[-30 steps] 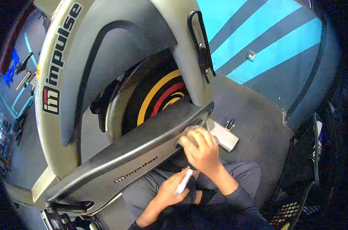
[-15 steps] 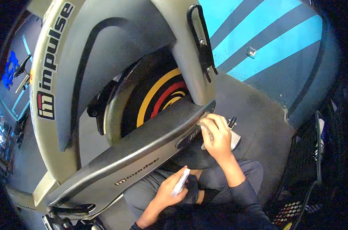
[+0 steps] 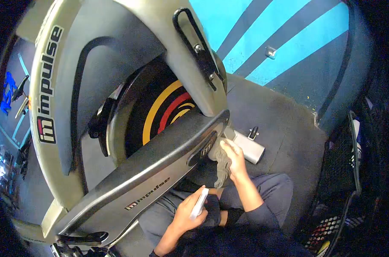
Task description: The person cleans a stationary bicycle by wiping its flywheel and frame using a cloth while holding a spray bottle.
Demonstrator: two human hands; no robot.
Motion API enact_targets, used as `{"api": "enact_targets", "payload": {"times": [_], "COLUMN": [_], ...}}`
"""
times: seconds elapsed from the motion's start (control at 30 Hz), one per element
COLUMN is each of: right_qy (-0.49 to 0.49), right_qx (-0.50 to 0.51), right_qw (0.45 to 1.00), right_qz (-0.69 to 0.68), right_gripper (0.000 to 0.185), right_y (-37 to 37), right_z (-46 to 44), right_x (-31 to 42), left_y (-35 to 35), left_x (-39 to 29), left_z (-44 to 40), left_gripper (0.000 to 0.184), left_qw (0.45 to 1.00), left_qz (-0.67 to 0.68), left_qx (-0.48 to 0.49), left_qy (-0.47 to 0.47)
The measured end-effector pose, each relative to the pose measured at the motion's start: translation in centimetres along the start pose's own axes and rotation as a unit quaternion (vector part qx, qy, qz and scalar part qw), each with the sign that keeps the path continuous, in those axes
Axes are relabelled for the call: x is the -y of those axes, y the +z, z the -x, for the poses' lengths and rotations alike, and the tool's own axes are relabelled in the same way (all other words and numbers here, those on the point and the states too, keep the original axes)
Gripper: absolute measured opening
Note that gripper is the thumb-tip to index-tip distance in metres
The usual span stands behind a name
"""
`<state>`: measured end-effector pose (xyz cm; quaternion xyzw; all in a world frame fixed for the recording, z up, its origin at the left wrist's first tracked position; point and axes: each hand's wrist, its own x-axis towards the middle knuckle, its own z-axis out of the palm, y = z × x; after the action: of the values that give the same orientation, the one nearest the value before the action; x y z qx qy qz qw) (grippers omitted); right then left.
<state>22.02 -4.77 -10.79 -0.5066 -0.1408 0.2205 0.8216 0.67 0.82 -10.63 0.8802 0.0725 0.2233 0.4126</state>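
Rag [image 3: 222, 170] now hangs lower, pinched in the closed right hand [image 3: 234, 157], mid-frame; bottom middle, the left hand [image 3: 186, 213] grips a white thing [image 3: 199, 203].

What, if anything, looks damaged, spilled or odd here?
Pale marks near the bottom corner of the blue and grey striped wall break its plain finish, perhaps chipped paint. Nothing else stands out, the crumpled grey cloth included.
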Motion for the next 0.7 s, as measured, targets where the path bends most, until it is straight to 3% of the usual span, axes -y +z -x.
{"api": "enact_targets", "payload": {"times": [0.13,0.2,0.23,0.33,0.37,0.47,0.5,0.57,0.63,0.7], "right_qy": [-0.004,-0.092,-0.092,-0.224,-0.223,-0.374,-0.374,-0.475,-0.497,-0.552], "right_qx": [0.030,-0.021,-0.021,-0.047,-0.046,-0.025,-0.024,-0.003,0.018,0.064], "right_qw": [0.998,0.994,0.994,0.954,0.954,0.872,0.872,0.766,0.735,0.641], "right_qz": [-0.057,0.051,0.049,0.194,0.195,0.315,0.316,0.433,0.460,0.529], "right_gripper": [0.024,0.022,0.022,0.019,0.019,0.017,0.017,0.015,0.016,0.019], "right_y": [0.2,0.9,1.0,1.3,1.4,2.2,2.4,2.8,3.2,4.0], "right_z": [0.4,-0.1,-0.3,-0.9,-1.0,-0.6,-0.5,-0.1,0.4,1.4], "right_x": [-1.0,-1.0,-0.9,-0.1,0.4,3.3,3.8,4.8,5.2,5.7], "left_y": [0.1,-0.1,-0.2,-0.2,-0.1,-0.1,-0.1,0.0,0.0,0.0], "left_x": [0.0,0.0,-0.2,0.1,0.2,0.1,0.1,0.2,0.0,-0.2], "left_z": [0.2,0.3,0.3,0.4,0.4,0.3,0.2,0.2,-0.1,-0.2], "left_gripper": [0.071,0.071,0.072,0.072,0.073,0.073,0.073,0.073,0.074,0.074], "left_qw": [1.000,1.000,1.000,1.000,1.000,1.000,0.999,1.000,1.000,1.000], "left_qz": [0.007,0.010,-0.002,-0.011,-0.009,0.005,0.006,-0.010,-0.004,0.000], "left_qx": [-0.004,-0.002,0.000,-0.004,-0.008,0.000,0.000,-0.003,-0.002,-0.002], "left_qy": [-0.008,-0.017,-0.022,-0.023,-0.020,-0.031,-0.031,-0.022,-0.017,-0.013]}}
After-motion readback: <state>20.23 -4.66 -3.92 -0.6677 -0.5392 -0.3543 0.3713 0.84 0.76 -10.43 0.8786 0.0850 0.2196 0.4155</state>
